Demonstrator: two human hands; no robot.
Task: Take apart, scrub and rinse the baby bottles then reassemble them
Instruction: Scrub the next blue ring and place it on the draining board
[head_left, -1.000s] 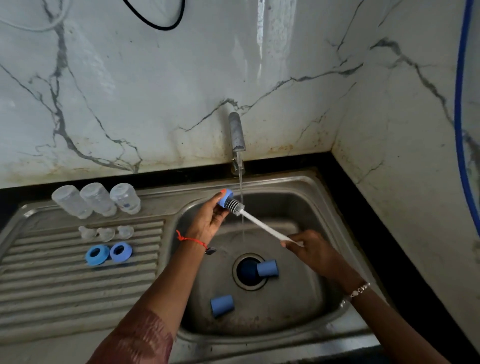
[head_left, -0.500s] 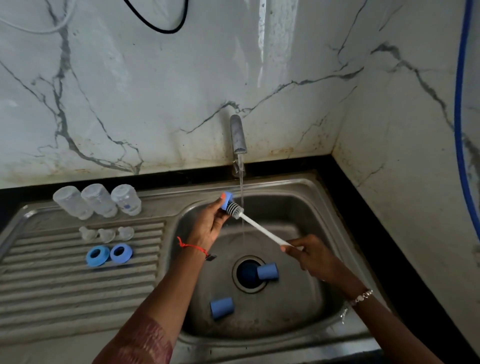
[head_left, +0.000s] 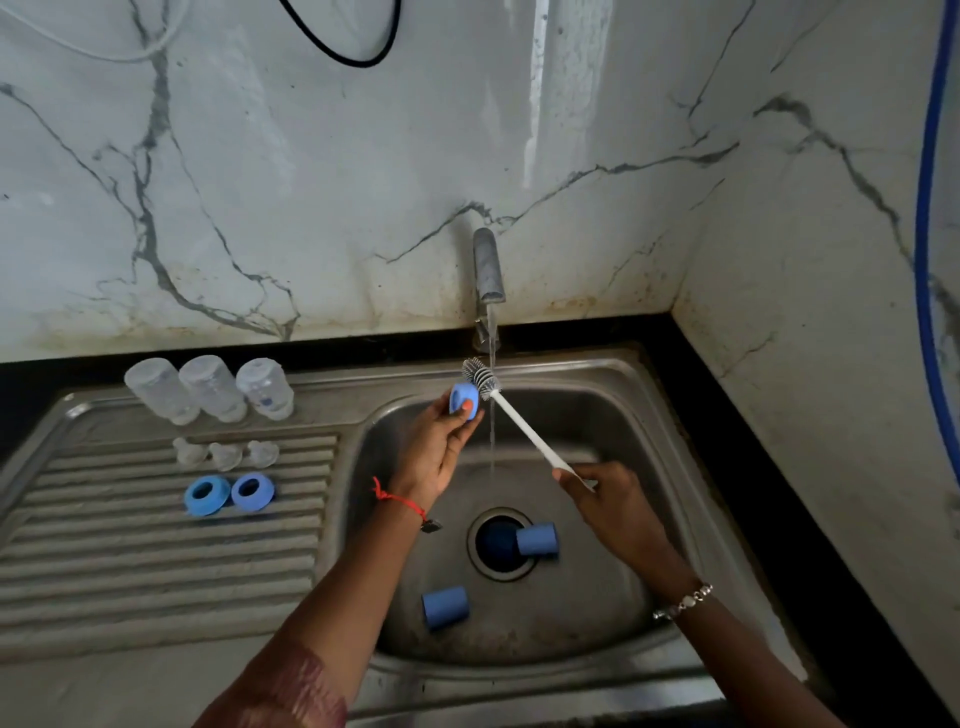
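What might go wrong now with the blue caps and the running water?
The blue cap lying on the drain rim might block it or get washed in. The left hand pinches the held cap with just its fingers, so it might slip into the sink. The brush meets the water stream and might spray drops.

— Where does the camera sit?
— On the person's head, above the stainless steel sink basin (head_left: 654, 519), facing forward and down toward the grey-veined white marble wall (head_left: 311, 156).
— How near?
— Close. Both forearms enter from the bottom edge, with the left hand (head_left: 441, 447) and right hand (head_left: 608, 499) near mid-frame. The wide lens also takes in the ribbed steel draining board (head_left: 130, 571) at left.
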